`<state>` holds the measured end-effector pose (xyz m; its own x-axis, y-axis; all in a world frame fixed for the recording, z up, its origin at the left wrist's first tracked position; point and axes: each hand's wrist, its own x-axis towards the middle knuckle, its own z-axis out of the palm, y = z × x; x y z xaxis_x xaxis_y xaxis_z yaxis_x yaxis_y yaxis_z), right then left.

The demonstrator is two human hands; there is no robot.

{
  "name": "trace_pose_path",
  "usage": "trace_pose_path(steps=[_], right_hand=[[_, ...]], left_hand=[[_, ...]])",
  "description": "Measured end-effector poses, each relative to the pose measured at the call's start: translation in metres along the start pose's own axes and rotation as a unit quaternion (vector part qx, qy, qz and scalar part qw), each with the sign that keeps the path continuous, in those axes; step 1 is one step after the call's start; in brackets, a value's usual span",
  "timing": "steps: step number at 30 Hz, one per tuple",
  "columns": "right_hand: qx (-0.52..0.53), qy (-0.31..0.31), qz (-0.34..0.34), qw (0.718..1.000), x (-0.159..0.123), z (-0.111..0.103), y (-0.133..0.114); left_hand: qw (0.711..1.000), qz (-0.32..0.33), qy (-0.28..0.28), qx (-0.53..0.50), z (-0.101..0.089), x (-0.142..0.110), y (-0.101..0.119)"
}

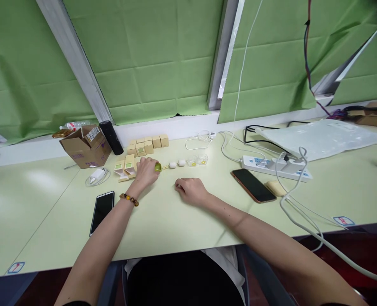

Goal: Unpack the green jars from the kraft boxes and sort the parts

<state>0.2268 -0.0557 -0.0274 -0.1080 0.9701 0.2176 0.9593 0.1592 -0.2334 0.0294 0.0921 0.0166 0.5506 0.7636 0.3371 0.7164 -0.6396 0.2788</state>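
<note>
Your left hand pinches a small green round piece just left of the frame's centre. Right of it runs a row of white pieces and clear containers. Your right hand lies curled near the centre; whether it holds anything, I cannot tell. Small boxes stand beyond your left hand, a white-edged phone lower left, a power strip right.

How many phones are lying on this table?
2. A white-edged phone lies left of the left hand, nearer the table's front edge; an orange-brown-edged phone lies right of the right hand. Others could be hidden.
</note>
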Motion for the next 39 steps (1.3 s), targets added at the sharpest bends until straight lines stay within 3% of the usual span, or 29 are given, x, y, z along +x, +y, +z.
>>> trace_pose_path(steps=[6, 13, 18, 23, 31, 39], right_hand=[[0.009, -0.011, 0.006, 1.0, 0.003, -0.002, -0.001], [-0.019, -0.049, 0.003, 0.999, 0.001, -0.006, -0.003], [-0.078, -0.082, 0.007, 0.993, 0.017, -0.009, -0.01], [-0.102, -0.102, 0.011, 0.989, 0.048, -0.005, -0.019], [-0.112, -0.12, 0.018, 0.986, 0.076, 0.001, -0.026], [-0.115, -0.116, 0.008, 0.986, 0.07, 0.002, -0.027]], left_hand=[[0.998, -0.026, -0.049, 0.036, 0.008, 0.032, -0.005], [0.989, -0.054, -0.099, 0.092, 0.013, 0.032, -0.005], [0.986, -0.06, -0.114, 0.106, 0.01, 0.028, -0.005], [0.987, -0.071, -0.1, 0.106, -0.002, 0.027, -0.012], [0.99, -0.1, -0.025, 0.098, -0.033, 0.03, -0.044], [0.99, -0.096, -0.018, 0.1, -0.025, 0.028, -0.056]])
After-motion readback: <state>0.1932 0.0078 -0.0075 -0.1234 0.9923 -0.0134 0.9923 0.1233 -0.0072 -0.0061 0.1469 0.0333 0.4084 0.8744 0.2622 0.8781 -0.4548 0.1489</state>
